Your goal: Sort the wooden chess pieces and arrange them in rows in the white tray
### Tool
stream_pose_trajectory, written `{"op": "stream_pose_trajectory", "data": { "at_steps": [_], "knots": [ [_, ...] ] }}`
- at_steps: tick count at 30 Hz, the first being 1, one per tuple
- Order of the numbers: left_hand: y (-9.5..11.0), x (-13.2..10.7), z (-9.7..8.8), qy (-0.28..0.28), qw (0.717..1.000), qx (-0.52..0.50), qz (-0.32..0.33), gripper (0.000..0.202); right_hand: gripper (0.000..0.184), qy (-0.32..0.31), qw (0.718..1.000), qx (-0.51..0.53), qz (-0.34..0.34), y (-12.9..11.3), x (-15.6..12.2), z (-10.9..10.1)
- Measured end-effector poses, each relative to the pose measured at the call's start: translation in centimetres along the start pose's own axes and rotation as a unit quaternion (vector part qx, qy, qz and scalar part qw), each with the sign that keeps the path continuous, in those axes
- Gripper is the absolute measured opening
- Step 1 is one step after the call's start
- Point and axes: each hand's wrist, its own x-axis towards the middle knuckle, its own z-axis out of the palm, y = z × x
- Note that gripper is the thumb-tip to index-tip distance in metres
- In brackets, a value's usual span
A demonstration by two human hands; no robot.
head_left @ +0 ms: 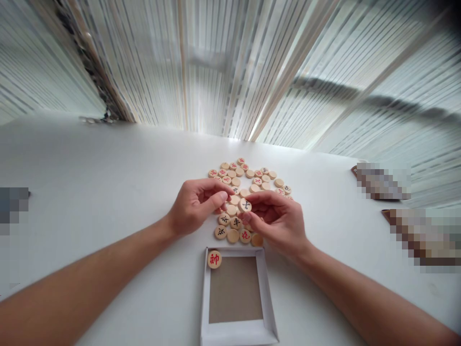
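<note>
Between the thumb and fingers of my right hand (279,216) is a round wooden xiangqi piece (245,205) with a black character facing up. It is raised above many other xiangqi pieces (224,219) spread on the table. My left hand (200,204) hovers at the left side of the pieces, fingers loosely curled and thumb apart from the index finger; I see nothing held in it. Some pieces show red or black characters, others are blank side up. Below them lies a shallow white box (236,331) with a red-marked piece (214,259) in its upper left corner.
The white table (137,163) runs back to striped curtains (216,72). Two blurred-out objects lie at the right, a brown-edged one (382,181) and a larger one (425,238). Another blurred dark object (12,206) is at the left edge.
</note>
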Motion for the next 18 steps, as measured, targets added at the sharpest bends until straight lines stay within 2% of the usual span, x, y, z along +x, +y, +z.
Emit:
{"op": "stream_pose_trajectory", "data": {
  "at_steps": [2,5,10,14,18],
  "knots": [
    [0.0,0.0,-0.1,0.012,1.000,-0.018,-0.003,0.014,0.026,0.004,0.999,-0.031,-0.044,0.1,-0.4,-0.2],
    [-0.1,0.1,-0.1,0.018,0.999,-0.028,-0.004,0.015,0.029,0.012,0.992,-0.069,-0.105,-0.1,-0.8,-0.4],
    [-0.1,0.2,-0.1,0.016,0.999,-0.025,-0.015,0.018,0.026,0.013,0.974,-0.149,-0.173,-1.0,-1.1,-0.6],
    [-0.2,0.1,-0.1,0.014,1.000,-0.023,-0.013,0.017,0.025,-0.011,0.964,-0.197,-0.180,-2.1,-1.4,-0.6],
    [-0.2,-0.4,-0.2,-0.006,1.000,0.017,0.006,0.017,0.022,-0.095,0.942,-0.272,-0.171,-4.2,-1.7,-0.3]
  ]
}}
